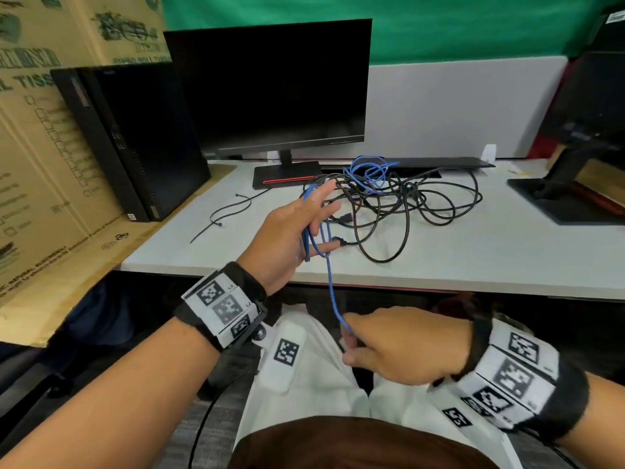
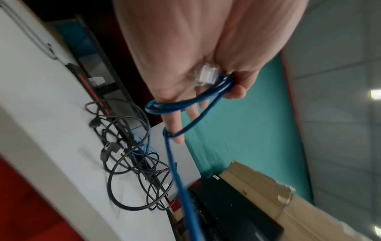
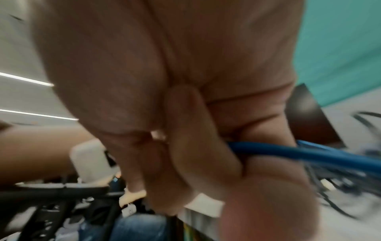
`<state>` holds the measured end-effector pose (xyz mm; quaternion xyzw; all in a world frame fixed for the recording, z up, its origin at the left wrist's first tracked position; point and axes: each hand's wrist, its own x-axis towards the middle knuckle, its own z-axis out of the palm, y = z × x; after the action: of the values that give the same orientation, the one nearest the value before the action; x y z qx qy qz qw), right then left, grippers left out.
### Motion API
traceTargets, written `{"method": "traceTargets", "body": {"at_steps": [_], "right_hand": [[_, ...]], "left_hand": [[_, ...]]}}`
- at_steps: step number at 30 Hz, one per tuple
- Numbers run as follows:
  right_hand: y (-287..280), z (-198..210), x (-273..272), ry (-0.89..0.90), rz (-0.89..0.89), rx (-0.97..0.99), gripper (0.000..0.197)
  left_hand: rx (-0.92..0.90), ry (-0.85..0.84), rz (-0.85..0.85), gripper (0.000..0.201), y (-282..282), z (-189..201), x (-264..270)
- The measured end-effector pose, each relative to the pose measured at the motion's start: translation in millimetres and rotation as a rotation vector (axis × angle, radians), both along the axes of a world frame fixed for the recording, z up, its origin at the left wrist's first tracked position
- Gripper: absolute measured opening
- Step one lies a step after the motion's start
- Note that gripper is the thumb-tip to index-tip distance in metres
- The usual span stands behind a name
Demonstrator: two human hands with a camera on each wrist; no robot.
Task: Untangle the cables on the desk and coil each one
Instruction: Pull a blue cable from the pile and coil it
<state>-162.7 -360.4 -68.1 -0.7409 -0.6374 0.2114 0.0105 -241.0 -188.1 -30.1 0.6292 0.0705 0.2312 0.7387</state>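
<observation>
White desk (image 1: 439, 252) carries a dark monitor (image 1: 267, 86) at its back. Just in front of the monitor's base sprawls a tangle of black cables (image 1: 399, 204), a bunch of blue loops on its far side. Nearer than the monitor, over the desk's front edge, the left hand (image 1: 291, 238) has the blue cable (image 1: 333, 292) looped round its spread fingers, clear plug against the palm. Below the edge, the right hand (image 1: 402, 346) pinches that cable.

the surface (image 1: 473, 252) lies bare along its front right, open to the hands, while the black cable tangle (image 1: 399, 204) fills the middle, a monitor (image 1: 270, 86) and computer tower (image 1: 135, 137) wall the back left, and a second monitor stand (image 1: 568, 191) blocks the right
</observation>
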Motion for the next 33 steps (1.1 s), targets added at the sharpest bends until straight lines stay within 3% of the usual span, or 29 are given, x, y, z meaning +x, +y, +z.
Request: {"method": "traceTargets", "body": {"at_steps": [3, 5, 8, 10, 13, 15, 17, 23, 27, 29, 32, 33], "right_hand": [[-9.8, 23.6, -18.0, -0.145, 0.133, 0.085, 0.034], [-12.9, 39.8, -27.4, -0.169, 0.147, 0.211, 0.037], [-12.5, 58.8, -19.2, -0.133, 0.091, 0.488, 0.036], [-10.1, 65.9, 0.9, -0.047, 0.016, 0.733, 0.019], [-4.6, 61.4, 37.9, 0.082, -0.175, 0.933, 0.021], [0.2, 51.4, 53.0, 0.17, -0.227, 0.923, 0.021], [4.9, 41.0, 57.3, 0.218, -0.238, 0.901, 0.021], [6.2, 34.1, 53.5, -0.013, -0.266, 0.939, 0.013], [6.7, 36.1, 43.4, -0.035, -0.261, 0.894, 0.018], [7.4, 39.5, 39.0, 0.141, -0.269, 0.812, 0.026], [1.9, 49.8, 34.2, 0.81, -0.354, 0.674, 0.04], [-0.3, 51.7, 33.3, 0.93, -0.346, 0.644, 0.041]], "left_hand": [[-0.027, 0.02, 0.036, 0.041, 3.2, -3.5, 4.0], [0.109, 0.062, 0.018, 0.028, -0.4, -4.6, 4.4], [0.434, 0.156, 0.012, 0.041, -6.9, -12.5, 2.1], [0.507, 0.175, -0.043, 0.036, -8.9, -16.2, -0.9], [0.328, 0.151, -0.164, 0.056, -12.4, -14.2, -1.3], [0.289, 0.17, -0.239, 0.066, -14.4, -12.7, 0.1], [0.291, 0.213, -0.299, 0.063, -16.4, -11.1, -0.8], [0.166, 0.29, -0.349, 0.055, -10.9, -4.2, -5.7], [0.063, 0.259, -0.434, 0.057, -12.9, -1.1, -9.9], [0.029, 0.243, -0.478, 0.058, -14.2, 0.5, -11.8], [-0.061, 0.203, -0.523, 0.057, -12.1, 4.3, -13.0], [-0.085, 0.188, -0.524, 0.056, -11.5, 6.1, -13.4]]}}
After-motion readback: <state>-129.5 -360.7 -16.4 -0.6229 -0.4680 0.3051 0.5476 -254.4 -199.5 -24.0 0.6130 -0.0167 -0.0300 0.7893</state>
